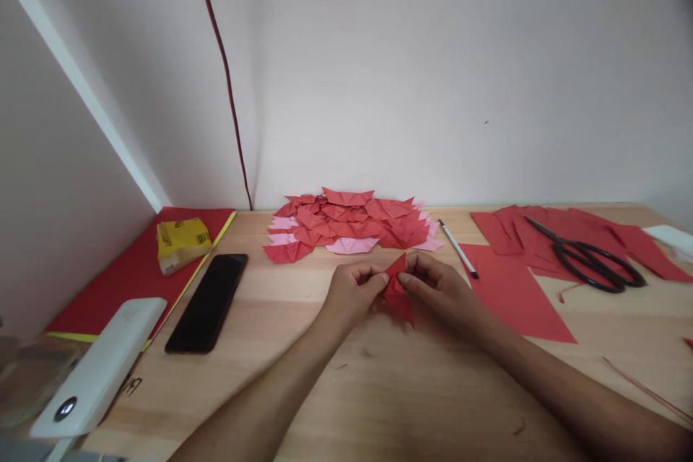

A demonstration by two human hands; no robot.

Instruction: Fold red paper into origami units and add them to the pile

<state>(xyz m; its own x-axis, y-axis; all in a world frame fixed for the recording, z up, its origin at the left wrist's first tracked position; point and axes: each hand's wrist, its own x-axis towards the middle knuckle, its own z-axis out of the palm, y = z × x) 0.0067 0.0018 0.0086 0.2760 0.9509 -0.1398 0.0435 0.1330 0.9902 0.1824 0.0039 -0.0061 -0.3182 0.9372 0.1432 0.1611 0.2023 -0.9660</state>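
A small folded piece of red paper (pixel 399 303) is between my hands, just above the wooden table. My left hand (pixel 354 290) pinches its left side with thumb and fingers. On the right side, my right hand (pixel 436 289) pinches the same paper, its thumb pressed near the middle. Pointed paper ends stick out above and below the fingertips. Behind my hands lies a pile of folded red and pink paper pieces (pixel 346 220), against the wall.
Right: a white pen (pixel 459 249), a red sheet (pixel 520 296), more red paper and black scissors (pixel 590 263). Left: a black phone (pixel 207 304), a white power bank (pixel 102 368) and a yellow packet (pixel 182 242) on a red folder (pixel 97 296). Paper scraps lie near the front of the table (pixel 336 426).
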